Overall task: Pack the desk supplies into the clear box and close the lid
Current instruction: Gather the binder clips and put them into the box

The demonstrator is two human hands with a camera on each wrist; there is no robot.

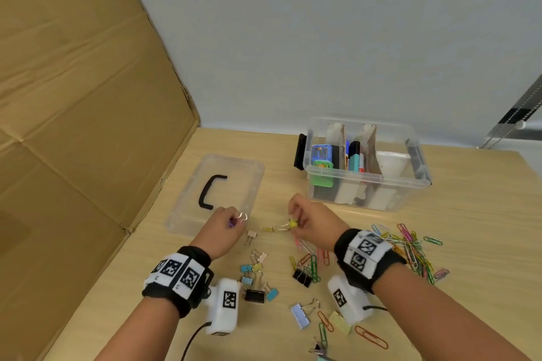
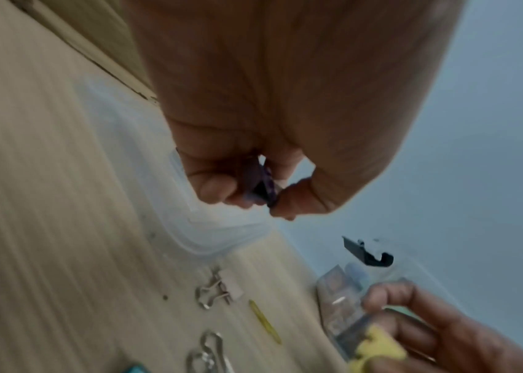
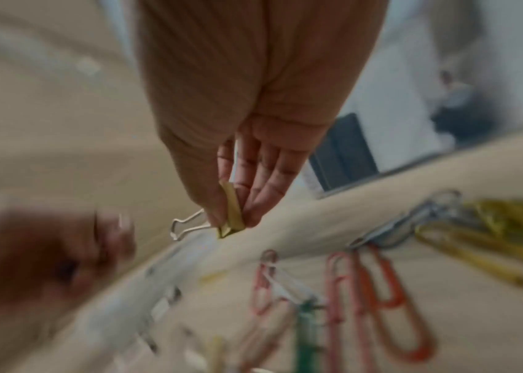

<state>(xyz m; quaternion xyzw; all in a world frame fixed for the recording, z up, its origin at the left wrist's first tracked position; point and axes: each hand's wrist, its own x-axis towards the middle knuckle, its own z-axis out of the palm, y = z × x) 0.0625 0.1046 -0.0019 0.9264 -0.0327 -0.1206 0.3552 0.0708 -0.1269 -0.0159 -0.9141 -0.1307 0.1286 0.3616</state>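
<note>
Left hand: the left hand (image 1: 224, 224) hovers over the near edge of the lid, fingers (image 2: 212, 188) curled, pinching a purple binder clip (image 2: 261, 185) between thumb and fingertips; its wire loop sticks up from the grip.
Right hand: the right hand (image 1: 311, 221) is raised just above the table, fingers (image 3: 263, 176) and thumb closed on a yellow binder clip (image 3: 231, 214) (wire handle pointing toward the left hand).
Clear box: the clear box (image 1: 410, 182) stands open on the table, beyond the right hand. Cardboard dividers split it into compartments; markers (image 1: 353, 157) stand in the middle one, and a blue and green item I cannot identify sits in the left one. Black latches hang at both ends.
Lid: the clear lid (image 1: 249, 173) with a black handle (image 1: 209, 190) lies flat on the table, left of the box and apart from it.
Loose binder clips: a group of small binder clips (image 1: 256, 278) (blue, yellow, pink, black) lies on the table between the two wrists; a larger pale blue binder clip (image 1: 300, 315) lies nearer the person.
Paper clips: a pile of coloured paper clips (image 1: 410, 249) lies to the right of the right wrist, with more scattered near it.
Table: light wood-grain table (image 1: 469, 214).
Surround: a cardboard panel (image 1: 73, 97) stands along the table's left side.
</note>
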